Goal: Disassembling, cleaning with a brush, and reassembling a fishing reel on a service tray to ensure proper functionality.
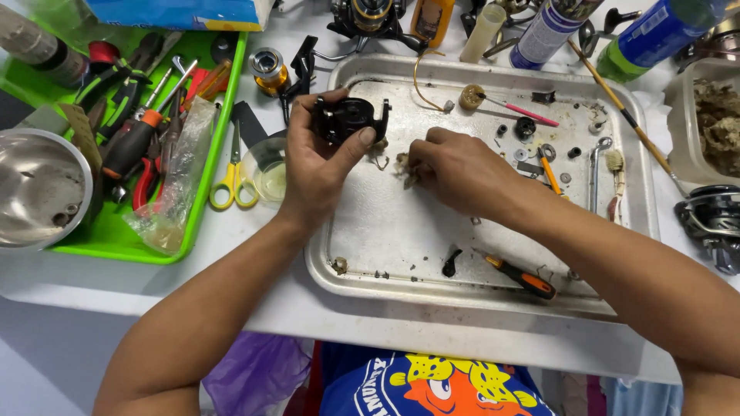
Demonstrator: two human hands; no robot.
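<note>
Over a metal tray (354, 277), left hand (316, 166) grips a black reel body (347, 117); right hand (455, 169) pinches a small scrap (404, 163).

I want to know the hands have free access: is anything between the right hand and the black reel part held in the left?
Nothing visible. The left hand holds the black reel part over the metal tray; the right hand is beside it, apart.

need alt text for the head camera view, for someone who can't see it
Seen from above, a person's left hand holds a black reel part over a metal tray, while the right hand pinches a small grubby piece beside it. Small parts and an orange-handled screwdriver lie in the tray; a green tool tray sits left.
</note>
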